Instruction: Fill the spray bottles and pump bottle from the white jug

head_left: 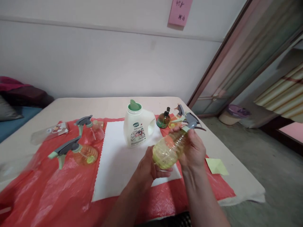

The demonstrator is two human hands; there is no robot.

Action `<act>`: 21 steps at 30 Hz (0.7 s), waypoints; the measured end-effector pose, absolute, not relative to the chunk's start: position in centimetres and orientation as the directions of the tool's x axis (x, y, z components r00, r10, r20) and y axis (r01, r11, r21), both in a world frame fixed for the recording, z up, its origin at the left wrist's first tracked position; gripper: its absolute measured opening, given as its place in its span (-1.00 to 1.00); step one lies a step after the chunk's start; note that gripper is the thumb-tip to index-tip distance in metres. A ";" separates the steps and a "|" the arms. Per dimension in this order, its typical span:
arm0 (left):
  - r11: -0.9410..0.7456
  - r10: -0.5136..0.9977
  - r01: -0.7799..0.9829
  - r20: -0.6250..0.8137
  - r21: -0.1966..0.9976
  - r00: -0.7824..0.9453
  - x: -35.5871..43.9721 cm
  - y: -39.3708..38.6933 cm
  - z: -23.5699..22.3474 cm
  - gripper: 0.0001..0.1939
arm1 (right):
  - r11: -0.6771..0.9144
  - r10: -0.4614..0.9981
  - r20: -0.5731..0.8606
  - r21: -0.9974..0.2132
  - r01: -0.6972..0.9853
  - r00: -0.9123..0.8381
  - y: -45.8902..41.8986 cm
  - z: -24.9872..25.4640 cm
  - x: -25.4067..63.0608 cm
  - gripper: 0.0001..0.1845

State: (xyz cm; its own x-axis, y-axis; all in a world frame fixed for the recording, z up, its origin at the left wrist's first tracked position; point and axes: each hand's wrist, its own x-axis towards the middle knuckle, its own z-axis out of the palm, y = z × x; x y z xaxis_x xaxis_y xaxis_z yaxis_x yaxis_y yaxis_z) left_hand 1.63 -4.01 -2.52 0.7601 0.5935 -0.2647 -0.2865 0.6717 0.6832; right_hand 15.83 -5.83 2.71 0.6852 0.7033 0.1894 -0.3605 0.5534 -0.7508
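A clear yellow spray bottle (167, 152) is held tilted above the white sheet (111, 176), its grey trigger head pointing up and right. My left hand (148, 165) supports its base with the fingers underneath. Around the neck and upper body, my right hand (195, 149) is closed. Just beyond the hands stands a white jug (133, 126) with a printed label and a green spout (134, 106) in its open top. Behind the held bottle are a dark pump bottle (164, 120) and other spray bottles, partly hidden.
At left on the red plastic sheet (59, 183) lie a yellow spray bottle (85, 154) and a pink spray bottle (96, 134). A clear package (50, 132) lies beyond them. Yellow-green sticky notes (216, 166) are at right. A white wall (106, 60) backs the table.
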 end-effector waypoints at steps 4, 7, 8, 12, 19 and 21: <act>0.641 0.614 -0.355 -0.178 0.681 0.769 1.7 -4.2 -2.1 -0.30 | 0.542 0.697 0.160 -0.756 -0.368 0.699 -5.7 2.5 15.8 -0.67; 0.398 0.812 -0.501 -0.040 0.768 0.583 2.0 -4.8 -1.6 -0.24 | 0.535 0.681 0.115 -0.753 -0.384 0.723 -5.5 2.3 16.0 -0.66; 0.362 0.838 -0.519 -0.027 0.774 0.545 2.1 -4.8 -1.6 -0.20 | 0.533 0.675 0.101 -0.752 -0.389 0.731 -5.5 2.2 16.0 -0.66; 0.540 0.771 -0.465 -0.190 0.702 0.608 1.9 -4.2 -2.1 -0.24 | 0.544 0.664 0.100 -0.745 -0.386 0.741 -5.3 2.1 15.8 -0.68; 0.519 0.743 -0.368 -0.195 0.771 0.640 1.5 -3.8 -1.7 -0.38 | 0.516 0.694 0.072 -0.744 -0.425 0.716 -5.1 1.9 15.4 -0.68; 0.415 0.820 -0.398 -0.147 0.818 0.553 1.7 -4.2 -1.6 -0.39 | 0.505 0.701 0.046 -0.736 -0.450 0.711 -5.0 1.9 15.5 -0.65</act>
State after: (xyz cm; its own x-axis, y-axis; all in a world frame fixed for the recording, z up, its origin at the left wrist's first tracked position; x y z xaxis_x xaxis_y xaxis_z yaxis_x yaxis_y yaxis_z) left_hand 1.73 -4.19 -1.57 0.5530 0.8202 -0.1465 -0.3982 0.4146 0.8183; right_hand 15.48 -4.98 1.90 0.7112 0.7015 0.0461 -0.4503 0.5049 -0.7364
